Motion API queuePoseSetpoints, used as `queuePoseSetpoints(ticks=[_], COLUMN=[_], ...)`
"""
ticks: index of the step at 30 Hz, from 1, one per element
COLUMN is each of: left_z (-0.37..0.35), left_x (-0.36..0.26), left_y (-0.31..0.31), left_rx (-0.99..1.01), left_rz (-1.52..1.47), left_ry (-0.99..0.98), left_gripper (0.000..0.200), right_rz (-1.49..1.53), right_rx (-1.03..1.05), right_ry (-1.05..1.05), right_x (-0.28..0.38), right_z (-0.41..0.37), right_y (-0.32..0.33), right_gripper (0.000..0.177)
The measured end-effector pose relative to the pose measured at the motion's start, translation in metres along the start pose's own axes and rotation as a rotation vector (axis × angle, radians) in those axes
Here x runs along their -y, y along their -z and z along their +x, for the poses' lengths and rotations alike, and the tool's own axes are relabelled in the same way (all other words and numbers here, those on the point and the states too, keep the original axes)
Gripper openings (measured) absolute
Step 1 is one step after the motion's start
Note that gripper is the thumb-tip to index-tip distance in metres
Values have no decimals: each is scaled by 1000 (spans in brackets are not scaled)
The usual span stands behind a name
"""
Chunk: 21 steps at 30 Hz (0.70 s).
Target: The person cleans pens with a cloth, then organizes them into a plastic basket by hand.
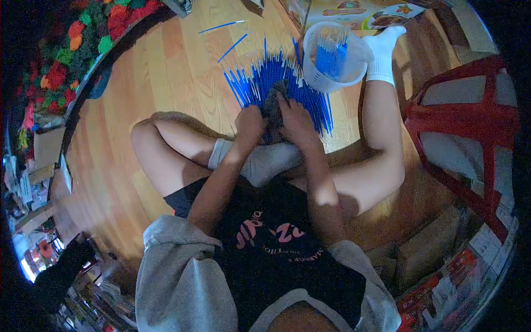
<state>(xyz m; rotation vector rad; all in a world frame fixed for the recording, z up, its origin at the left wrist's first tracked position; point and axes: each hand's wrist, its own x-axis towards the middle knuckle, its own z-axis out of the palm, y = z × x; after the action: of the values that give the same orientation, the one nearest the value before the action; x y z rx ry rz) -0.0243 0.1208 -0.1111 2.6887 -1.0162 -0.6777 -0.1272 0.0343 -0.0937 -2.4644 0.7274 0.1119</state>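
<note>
I sit on a wooden floor with a fanned pile of thin blue sticks [265,74] in front of me. Both hands are close together at the near end of the pile. My left hand [250,123] and my right hand [296,119] grip a dark grey cloth [275,99] that lies on the sticks between them. A clear plastic cup [332,55] holding several blue sticks stands just beyond the pile on the right, beside my white-socked foot [384,52].
Two loose blue sticks [224,26] lie further out on the floor. A red plastic stool [470,122] stands on the right, a colourful rug [83,39] on the left, and cardboard boxes [354,14] lie beyond the cup.
</note>
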Motion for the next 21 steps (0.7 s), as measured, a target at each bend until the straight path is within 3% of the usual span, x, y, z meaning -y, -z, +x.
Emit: queuePoseSetpoints(ticks=[5,10,11,13,15,19,21], left_z=[-4,-8,-7,-2,6,20,21], left_x=[-1,2,4,10,17,43,49], left_y=[-11,-12,-11,-7,1,-8,-6], left_rx=[-94,-179,-145,-109,44,90,83], left_rz=[21,-64,-78,-92,-165,-170,-318], left_ry=[-44,-35,-11,15,-19,-56,-67], left_gripper=[20,19,20,21,24,27,27], right_rz=[-73,185,184,277,342,408,408], right_rx=[18,-185,-183,-401,-387,-390,-404], right_ry=[-7,-122,-122,-142,-167,-220,-214], right_x=[-5,-6,-9,-14,-20,-24,-25], right_z=[5,4,4,4,5,9,10], right_y=[-2,7,6,7,10,7,3], right_gripper=[65,48,48,47,48,51,51])
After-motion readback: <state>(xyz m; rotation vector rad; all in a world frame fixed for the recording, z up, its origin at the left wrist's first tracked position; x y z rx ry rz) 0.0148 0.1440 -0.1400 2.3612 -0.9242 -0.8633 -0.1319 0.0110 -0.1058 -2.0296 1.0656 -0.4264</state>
